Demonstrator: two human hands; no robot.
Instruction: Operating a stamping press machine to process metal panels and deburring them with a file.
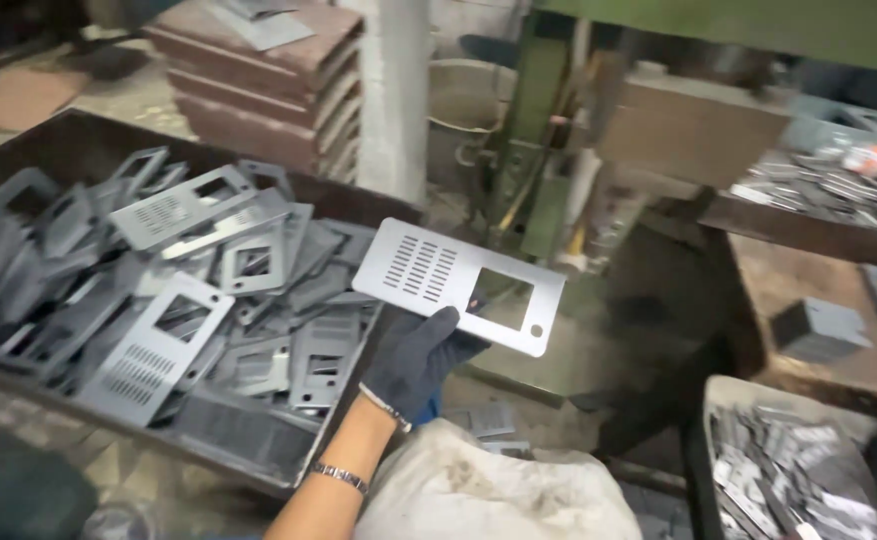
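Your gloved fingers [428,335] are clamped on the lower edge of a flat grey metal plate [455,283], with the thumb side pressed up against its underside and the fingertips curled over the rim, so the plate is held up in the air, tilted slightly down to the right. This is your left hand [413,360], in a dark glove with a light cuff, and a metal bracelet [339,477] sits on the bare forearm below it. The plate you hold has a block of narrow slots on its left half, a square cut-out on its right half and a small round hole near its lower right corner. It hangs just past the right edge of the big dark bin [88,140], touching nothing but your glove. Inside that bin lies a loose heap of similar plates [168,310], overlapping at all angles and filling it from the left edge to the right wall. Just below your wrist sits a pale sack [478,495]. Behind the bin, near its far corner, stands a stack of rusty brown slabs [258,80] beside a pale pillar [393,100]. To the right, a small grey box [818,330] rests on a brown bench [798,290], and a tray of metal scraps [788,470] sits at the lower right. Your right hand is out of view.
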